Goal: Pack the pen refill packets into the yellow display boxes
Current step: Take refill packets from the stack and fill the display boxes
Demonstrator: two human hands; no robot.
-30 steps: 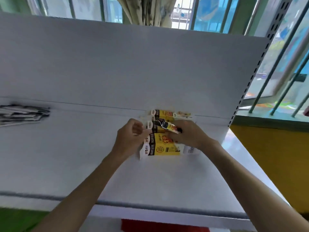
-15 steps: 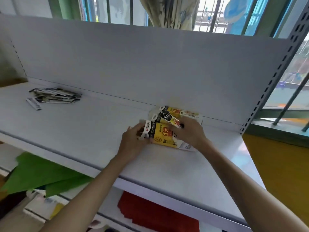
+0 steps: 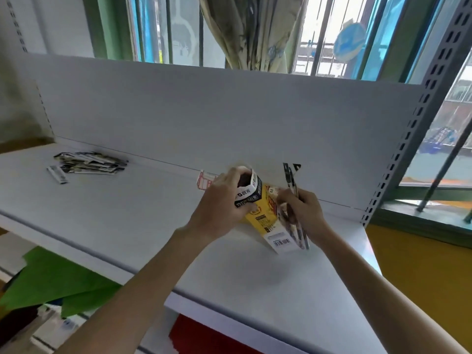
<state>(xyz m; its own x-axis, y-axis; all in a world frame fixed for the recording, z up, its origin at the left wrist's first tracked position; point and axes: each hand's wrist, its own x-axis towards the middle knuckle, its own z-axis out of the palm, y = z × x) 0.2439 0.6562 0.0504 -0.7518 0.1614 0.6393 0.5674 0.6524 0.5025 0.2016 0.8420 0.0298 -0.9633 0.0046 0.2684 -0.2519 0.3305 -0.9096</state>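
My left hand (image 3: 222,200) grips the open top end of a yellow display box (image 3: 263,215), which is tilted up off the white shelf (image 3: 127,208) with its barcode end resting low at the right. My right hand (image 3: 304,213) holds a bunch of pen refill packets (image 3: 293,198) upright beside the box; their black tips stick up above my fingers and their lower ends reach the shelf. A pile of loose refill packets (image 3: 89,163) lies at the far left of the shelf.
A white back panel (image 3: 204,118) rises behind the shelf, with a slotted grey upright (image 3: 413,118) at its right end. A small red-outlined paper (image 3: 204,181) lies by the panel. Green sheets (image 3: 51,282) and a red item (image 3: 204,335) sit below the shelf. Barred windows stand behind.
My left hand has lifted the box's open end off the shelf. My right hand has raised a bunch of packets upright beside it. The camera has turned left.
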